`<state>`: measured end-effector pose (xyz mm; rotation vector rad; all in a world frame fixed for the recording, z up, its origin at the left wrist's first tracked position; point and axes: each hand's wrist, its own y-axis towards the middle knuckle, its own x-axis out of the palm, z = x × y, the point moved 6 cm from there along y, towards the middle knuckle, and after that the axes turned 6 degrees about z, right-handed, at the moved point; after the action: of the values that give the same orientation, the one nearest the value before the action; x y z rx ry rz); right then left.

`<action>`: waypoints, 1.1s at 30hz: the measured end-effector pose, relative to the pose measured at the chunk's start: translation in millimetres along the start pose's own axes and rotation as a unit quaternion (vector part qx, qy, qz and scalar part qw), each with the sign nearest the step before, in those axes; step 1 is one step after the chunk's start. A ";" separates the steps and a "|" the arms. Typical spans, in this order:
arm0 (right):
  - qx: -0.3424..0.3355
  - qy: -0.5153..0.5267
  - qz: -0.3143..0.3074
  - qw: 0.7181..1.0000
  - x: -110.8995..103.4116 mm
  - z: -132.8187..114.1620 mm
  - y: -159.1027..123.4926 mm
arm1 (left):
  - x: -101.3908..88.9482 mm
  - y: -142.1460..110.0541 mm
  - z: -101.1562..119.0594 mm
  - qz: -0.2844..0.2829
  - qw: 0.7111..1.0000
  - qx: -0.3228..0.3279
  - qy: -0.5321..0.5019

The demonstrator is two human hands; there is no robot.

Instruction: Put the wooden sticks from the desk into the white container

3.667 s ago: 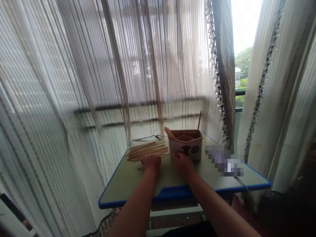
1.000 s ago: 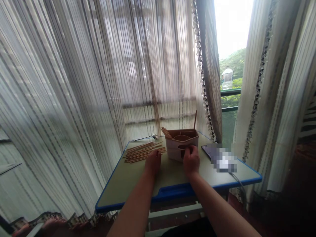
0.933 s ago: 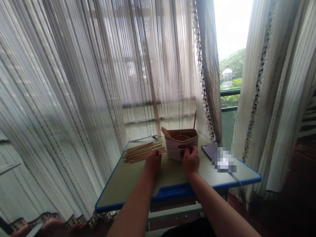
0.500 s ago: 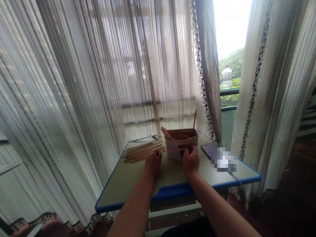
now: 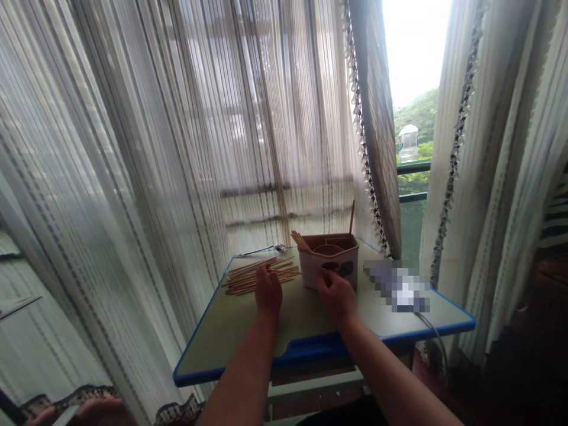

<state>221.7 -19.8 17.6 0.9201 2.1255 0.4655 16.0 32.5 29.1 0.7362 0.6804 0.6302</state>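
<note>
A loose pile of wooden chopsticks (image 5: 239,285) lies on the left part of the small table. My left hand (image 5: 268,291) is over the right side of this pile, its fingers curled in. Whether it grips a chopstick is hidden. In front of the chopstick holder (image 5: 309,269), my right hand (image 5: 338,294) has thumb and fingers drawn together, and what they hold, if anything, cannot be made out. The holder is pale outside and brown inside, with compartments. A bundle of chopsticks (image 5: 300,239) leans in its left compartment, and a single chopstick (image 5: 352,218) stands at its back right.
A metal utensil (image 5: 261,249) lies along the table's back left. At the right is a blurred-out device (image 5: 394,287) with a cable (image 5: 432,325). The table (image 5: 222,337) has a blue rim, and striped curtains (image 5: 199,148) hang close behind it.
The chopstick stretched between both hands no longer shows there. My left hand has shifted left and up onto the pile. My right hand has moved slightly left and lower. The view has shifted slightly.
</note>
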 end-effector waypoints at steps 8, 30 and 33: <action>-0.111 0.035 -0.142 0.983 22.7 -14.5 -6.2 | -8.8 3.1 -7.9 0.087 0.996 -0.012 0.017; -0.227 -0.033 -0.131 0.964 16.4 -33.7 -21.9 | 7.0 -4.1 6.7 -0.009 0.996 0.075 -0.047; -0.227 -0.041 -0.110 0.967 16.5 -31.7 -21.4 | 5.1 -3.4 2.8 0.011 0.997 0.054 -0.046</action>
<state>180.1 -23.0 17.4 0.4296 1.9009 0.7458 22.2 33.1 26.5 0.8680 0.6262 0.5791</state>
